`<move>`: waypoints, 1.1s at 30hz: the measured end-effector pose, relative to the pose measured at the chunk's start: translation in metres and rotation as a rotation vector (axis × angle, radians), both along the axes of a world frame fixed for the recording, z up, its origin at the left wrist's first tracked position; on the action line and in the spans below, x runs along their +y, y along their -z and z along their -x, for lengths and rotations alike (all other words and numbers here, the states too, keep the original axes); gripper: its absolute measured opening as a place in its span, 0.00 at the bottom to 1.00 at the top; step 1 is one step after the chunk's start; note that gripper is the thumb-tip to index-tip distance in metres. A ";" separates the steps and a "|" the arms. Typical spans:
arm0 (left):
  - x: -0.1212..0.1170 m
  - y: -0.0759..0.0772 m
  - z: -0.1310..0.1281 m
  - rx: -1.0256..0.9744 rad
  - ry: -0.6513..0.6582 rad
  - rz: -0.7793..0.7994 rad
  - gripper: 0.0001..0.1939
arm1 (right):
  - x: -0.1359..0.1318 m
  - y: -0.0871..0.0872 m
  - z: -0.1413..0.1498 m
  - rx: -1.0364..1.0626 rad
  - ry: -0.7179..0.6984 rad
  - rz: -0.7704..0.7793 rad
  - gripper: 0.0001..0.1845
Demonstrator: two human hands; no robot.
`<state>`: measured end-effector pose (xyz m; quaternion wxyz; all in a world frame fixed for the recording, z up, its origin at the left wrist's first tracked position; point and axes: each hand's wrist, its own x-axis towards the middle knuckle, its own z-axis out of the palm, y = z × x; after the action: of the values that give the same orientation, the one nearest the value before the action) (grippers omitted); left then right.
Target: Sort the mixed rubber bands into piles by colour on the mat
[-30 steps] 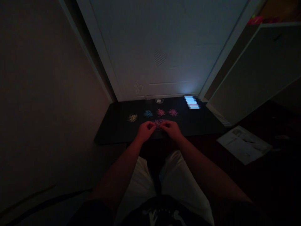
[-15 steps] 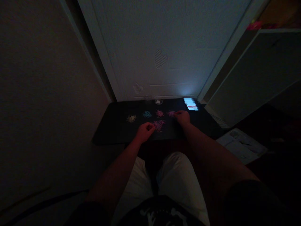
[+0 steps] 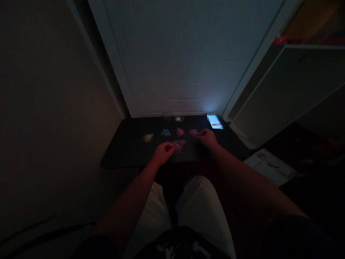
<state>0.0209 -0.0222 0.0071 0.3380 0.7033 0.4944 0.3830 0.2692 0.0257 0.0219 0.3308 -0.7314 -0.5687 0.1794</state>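
One purplish pile lies between left hand and right hand, both grips unclear.

The person's bare right hand has left the nearest heap of thin purple-pink sticks — its fingertips now meet the smaller pinkish-purple stick pile toward two o'clock.
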 end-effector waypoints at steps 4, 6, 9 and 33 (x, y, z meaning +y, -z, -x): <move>0.000 0.001 0.001 -0.027 0.028 -0.006 0.11 | -0.019 -0.001 0.046 0.163 -0.385 -0.097 0.13; -0.001 0.001 0.002 -0.052 0.056 -0.005 0.12 | -0.026 0.000 0.068 0.262 -0.482 -0.110 0.13; -0.002 0.001 0.003 -0.066 0.077 0.005 0.11 | -0.032 0.006 0.088 0.379 -0.513 -0.076 0.15; 0.002 0.002 0.005 0.030 0.065 0.002 0.12 | -0.045 0.020 0.086 0.780 -0.536 -0.071 0.13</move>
<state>0.0161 -0.0204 0.0054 0.3437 0.7242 0.4768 0.3608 0.1828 -0.0196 0.0015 0.4865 -0.4250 -0.5765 0.5004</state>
